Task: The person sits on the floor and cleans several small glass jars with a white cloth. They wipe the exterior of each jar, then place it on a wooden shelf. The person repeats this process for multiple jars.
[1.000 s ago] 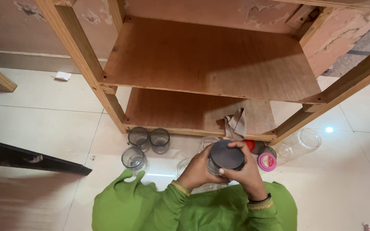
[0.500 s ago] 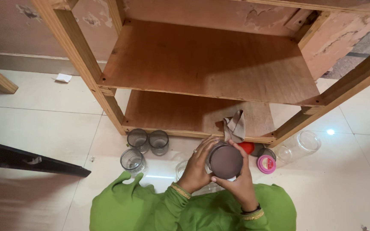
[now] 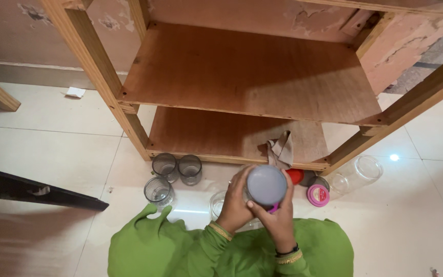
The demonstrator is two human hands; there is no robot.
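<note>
Both hands clasp a round grey-based jar (image 3: 266,184) above the tiled floor, just in front of the wooden shelf rack (image 3: 252,77)

From the head camera: the left hand (image 3: 236,202) wraps the jar's side, and the right hand (image 3: 274,219) grips it from below, a pink lid edge peeking out by its fingers; three clear drinking glasses (image 3: 173,174) stand to the left, a crumpled beige cloth (image 3: 281,150) lies on the lower shelf, and a pink-lidded jar (image 3: 318,195) sits to the right
</note>
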